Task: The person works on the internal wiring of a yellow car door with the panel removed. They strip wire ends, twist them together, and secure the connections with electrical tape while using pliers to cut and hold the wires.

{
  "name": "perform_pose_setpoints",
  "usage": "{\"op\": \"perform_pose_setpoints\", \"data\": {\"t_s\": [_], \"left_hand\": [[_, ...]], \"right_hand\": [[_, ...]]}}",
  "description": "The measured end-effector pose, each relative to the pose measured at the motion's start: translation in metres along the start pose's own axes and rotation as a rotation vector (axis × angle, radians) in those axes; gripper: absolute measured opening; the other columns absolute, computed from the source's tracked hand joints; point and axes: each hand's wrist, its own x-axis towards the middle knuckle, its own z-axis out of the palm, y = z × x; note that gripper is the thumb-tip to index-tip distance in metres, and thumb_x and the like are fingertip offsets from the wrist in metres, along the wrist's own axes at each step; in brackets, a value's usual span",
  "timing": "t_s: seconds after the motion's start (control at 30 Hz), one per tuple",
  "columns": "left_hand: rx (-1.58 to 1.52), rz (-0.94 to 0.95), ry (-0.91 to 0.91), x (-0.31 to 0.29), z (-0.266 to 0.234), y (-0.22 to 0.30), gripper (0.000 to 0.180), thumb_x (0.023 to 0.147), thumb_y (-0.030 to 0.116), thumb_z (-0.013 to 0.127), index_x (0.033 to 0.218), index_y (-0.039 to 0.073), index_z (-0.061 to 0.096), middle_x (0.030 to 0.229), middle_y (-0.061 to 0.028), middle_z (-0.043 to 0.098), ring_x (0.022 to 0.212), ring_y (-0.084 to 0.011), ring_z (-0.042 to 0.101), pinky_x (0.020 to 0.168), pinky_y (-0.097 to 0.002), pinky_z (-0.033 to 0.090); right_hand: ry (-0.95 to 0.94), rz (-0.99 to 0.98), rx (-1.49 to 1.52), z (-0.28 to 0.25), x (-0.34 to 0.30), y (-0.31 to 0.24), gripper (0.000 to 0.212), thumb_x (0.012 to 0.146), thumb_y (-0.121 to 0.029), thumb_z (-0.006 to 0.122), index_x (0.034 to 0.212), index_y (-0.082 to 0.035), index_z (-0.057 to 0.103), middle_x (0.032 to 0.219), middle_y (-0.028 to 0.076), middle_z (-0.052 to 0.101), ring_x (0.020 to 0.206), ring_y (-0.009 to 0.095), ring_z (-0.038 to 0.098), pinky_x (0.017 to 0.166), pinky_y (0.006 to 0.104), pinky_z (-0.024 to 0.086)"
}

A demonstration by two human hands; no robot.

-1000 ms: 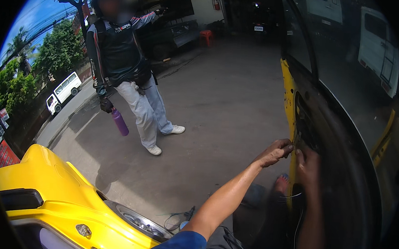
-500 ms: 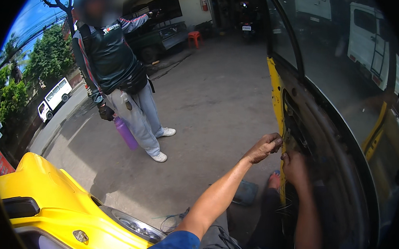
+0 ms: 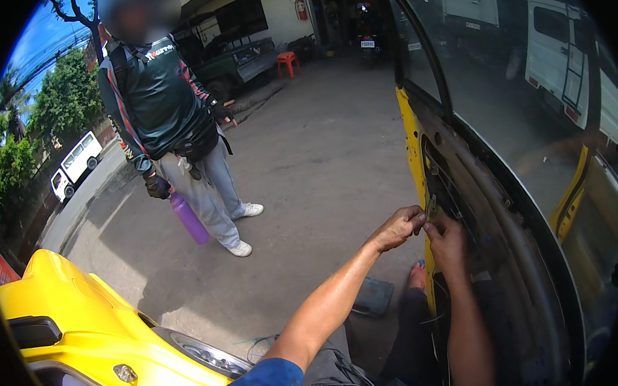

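A yellow car door [image 3: 412, 139] stands open on my right, its dark inner side [image 3: 523, 277] bare of trim. My left hand [image 3: 397, 229] is at the door's yellow edge, fingers pinched together. Close beside it, my right hand [image 3: 449, 245] is also closed, thumb and fingertips meeting the left ones. Something small may be between the fingertips, but I cannot make it out. Just above them, a small metal piece [image 3: 432, 203] shows at the door opening. Black wires [image 3: 354, 381] lie bunched below my forearms.
The front of a yellow vehicle [image 3: 82, 313] is at lower left. A person in a helmet and dark jersey [image 3: 166, 106] stands ahead, holding a purple bottle [image 3: 189, 219]. A dark teal flat object [image 3: 373, 297] lies on the ground. Farther off are a red stool [image 3: 288, 64] and a white van [image 3: 77, 165].
The standing person has lowered the arm that was stretched out. My two hands have come together, fingertips now meeting at the door edge. The whole view has shifted slightly.
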Motion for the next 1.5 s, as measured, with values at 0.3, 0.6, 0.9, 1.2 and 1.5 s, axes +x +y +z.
{"op": "perform_pose_setpoints", "data": {"t_s": [0.3, 0.6, 0.9, 1.2, 1.5], "left_hand": [[-0.053, 0.046, 0.052, 0.002, 0.007, 0.0, 0.031, 0.106, 0.032, 0.058, 0.1, 0.003, 0.065, 0.081, -0.0008, 0.06, 0.074, -0.0114, 0.051, 0.069, -0.029, 0.045], [-0.486, 0.012, 0.061, -0.007, 0.001, 0.01, 0.039, 0.1, 0.019, 0.063, 0.131, -0.004, 0.066, 0.123, -0.0142, 0.073, 0.109, -0.0209, 0.071, 0.088, -0.0303, 0.052], [-0.186, 0.091, 0.097, -0.012, 0.0, 0.014, 0.038, 0.098, 0.025, 0.069, 0.124, -0.002, 0.072, 0.11, -0.0107, 0.077, 0.097, -0.0171, 0.07, 0.081, -0.0294, 0.052], [-0.086, 0.048, 0.066, -0.008, 0.002, 0.015, 0.027, 0.095, 0.023, 0.069, 0.102, -0.003, 0.073, 0.092, -0.0084, 0.075, 0.087, -0.0153, 0.067, 0.081, -0.0326, 0.052], [-0.185, -0.015, 0.143, -0.014, -0.002, 0.015, 0.027, 0.092, 0.021, 0.067, 0.101, -0.003, 0.072, 0.084, -0.0066, 0.07, 0.079, -0.0141, 0.062, 0.074, -0.0308, 0.05]], "right_hand": [[0.066, -0.072, -0.035, 0.002, -0.006, -0.004, 0.013, 0.092, -0.009, 0.067, 0.097, 0.002, 0.072, 0.089, 0.023, 0.073, 0.084, 0.039, 0.072, 0.075, 0.0451, 0.054], [0.15, 0.007, 0.12, 0.0, -0.015, -0.002, 0.015, 0.092, -0.01, 0.072, 0.102, 0.001, 0.076, 0.091, 0.019, 0.075, 0.082, 0.029, 0.075, 0.075, 0.0356, 0.055], [0.192, -0.044, 0.109, 0.003, -0.015, -0.001, 0.014, 0.091, -0.01, 0.074, 0.099, 0.001, 0.076, 0.086, 0.018, 0.075, 0.08, 0.029, 0.074, 0.073, 0.0369, 0.055], [0.067, 0.063, 0.222, 0.004, -0.012, 0.01, 0.013, 0.097, -0.008, 0.07, 0.102, 0.004, 0.073, 0.086, 0.008, 0.075, 0.079, 0.014, 0.069, 0.075, 0.0302, 0.054], [-0.304, 0.488, 0.655, -0.013, -0.026, 0.005, 0.026, 0.104, -0.024, 0.063, 0.109, 0.0, 0.073, 0.091, 0.003, 0.068, 0.08, 0.012, 0.062, 0.076, 0.0298, 0.052]]}}
